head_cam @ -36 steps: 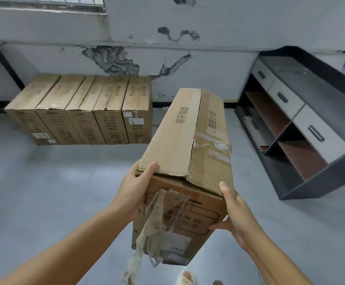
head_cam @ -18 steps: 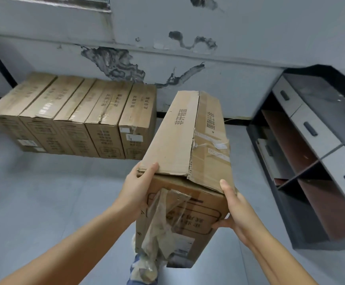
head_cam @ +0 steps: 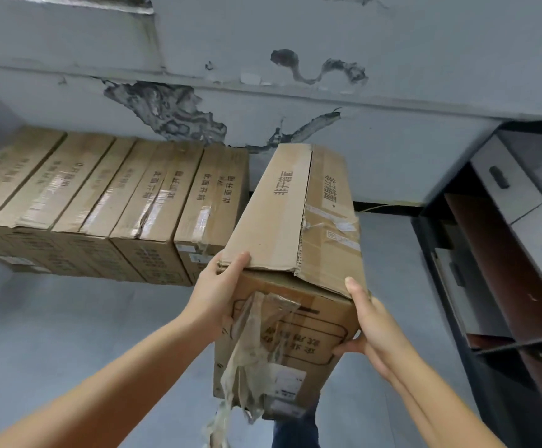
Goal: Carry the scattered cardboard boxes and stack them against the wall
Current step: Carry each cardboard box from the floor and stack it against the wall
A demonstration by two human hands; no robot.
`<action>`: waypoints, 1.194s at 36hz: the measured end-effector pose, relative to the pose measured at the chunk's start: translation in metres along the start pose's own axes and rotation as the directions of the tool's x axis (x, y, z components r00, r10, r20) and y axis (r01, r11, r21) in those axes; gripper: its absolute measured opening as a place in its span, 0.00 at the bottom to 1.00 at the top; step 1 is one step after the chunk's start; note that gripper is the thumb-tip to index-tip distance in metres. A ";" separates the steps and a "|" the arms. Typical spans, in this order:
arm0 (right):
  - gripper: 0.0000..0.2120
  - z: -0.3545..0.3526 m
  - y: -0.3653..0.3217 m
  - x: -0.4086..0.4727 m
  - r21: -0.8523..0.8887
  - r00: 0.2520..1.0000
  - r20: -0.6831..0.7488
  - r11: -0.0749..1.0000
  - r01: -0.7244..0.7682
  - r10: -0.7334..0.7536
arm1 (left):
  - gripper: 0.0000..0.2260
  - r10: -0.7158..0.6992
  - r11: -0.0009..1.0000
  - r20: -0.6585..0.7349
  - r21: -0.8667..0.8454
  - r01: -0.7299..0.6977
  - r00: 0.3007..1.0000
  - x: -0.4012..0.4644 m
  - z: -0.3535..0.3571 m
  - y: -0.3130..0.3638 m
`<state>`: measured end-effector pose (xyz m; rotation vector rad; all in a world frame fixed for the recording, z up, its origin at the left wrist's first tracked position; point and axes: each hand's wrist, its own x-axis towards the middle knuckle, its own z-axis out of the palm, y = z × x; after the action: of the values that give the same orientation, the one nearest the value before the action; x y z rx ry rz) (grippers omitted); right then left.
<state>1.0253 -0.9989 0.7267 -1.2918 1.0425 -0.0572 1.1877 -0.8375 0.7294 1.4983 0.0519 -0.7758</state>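
I carry a long cardboard box (head_cam: pixel 290 221) off the floor, its far end pointing at the wall. My left hand (head_cam: pixel 219 292) grips its near left corner, thumb over the top flap. On the near right corner my right hand (head_cam: pixel 371 321) holds the box, fingers curled under the end face. Torn clear tape (head_cam: pixel 256 344) hangs from the near end. A row of several similar boxes (head_cam: pixel 108 202) lies side by side against the wall (head_cam: pixel 295 101), to the left of the carried box.
A dark cabinet (head_cam: pixel 502 253) with grey drawers and open brown compartments stands along the right side. Grey floor (head_cam: pixel 69 318) stretches between me and the row. A gap of floor lies between the row's right end and the cabinet.
I have walked closer to the wall with the box. The row of boxes and the cabinet look larger and nearer. Both hands keep the same hold.
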 end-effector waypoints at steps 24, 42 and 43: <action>0.15 -0.003 -0.050 0.403 -0.216 0.994 0.088 0.976 -0.040 0.060 | 0.07 -0.209 0.975 -0.228 -0.126 0.184 0.951 0.361 0.084 -0.066; 0.15 0.045 0.105 0.491 -0.118 0.962 0.095 0.962 -0.246 0.257 | 0.14 -0.430 0.903 -0.281 -0.161 0.400 0.858 0.408 0.037 -0.202; 0.14 0.048 0.104 0.497 -0.109 0.960 0.102 0.962 -0.252 0.263 | 0.14 -0.451 0.890 -0.265 -0.205 0.407 0.852 0.416 0.033 -0.201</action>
<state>1.2876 -1.2086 0.3432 -1.2192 1.1161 0.2653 1.3933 -1.0216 0.3570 1.4754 0.6879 -0.8656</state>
